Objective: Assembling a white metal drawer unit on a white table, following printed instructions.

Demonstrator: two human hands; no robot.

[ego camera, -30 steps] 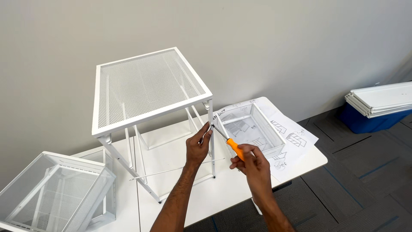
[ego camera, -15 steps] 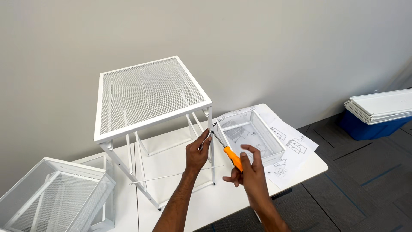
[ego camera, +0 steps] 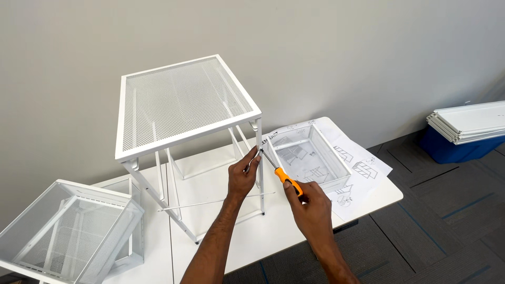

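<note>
Far left of the frame leg, a white mesh basket (ego camera: 68,231) lies tipped on its side at the table's (ego camera: 236,236) edge, out of my way. Next along stands the white mesh-top stand (ego camera: 184,102), upright on the table so its front-right leg (ego camera: 260,173) faces me. My left hand (ego camera: 243,176) is pinching that leg just below the top corner, fingers closed around the thin bar, probably to steady it while I work the joint. I think there's a small screw under my fingertips, but it's too small to be sure.

Right of the leg, my right hand (ego camera: 310,208) is clenched on the orange-handled screwdriver (ego camera: 281,174). The shaft angles up and left so its tip meets the leg just where my left fingers sit.

Further right of the leg, a second white mesh basket (ego camera: 310,158) rests open side up on a white instruction sheet (ego camera: 363,165) with line drawings, spread flat within sight. Well off to the right, on the dark carpet floor (ego camera: 452,210), a blue bin (ego camera: 452,150) carries a stack of long white panels (ego camera: 465,123).
</note>
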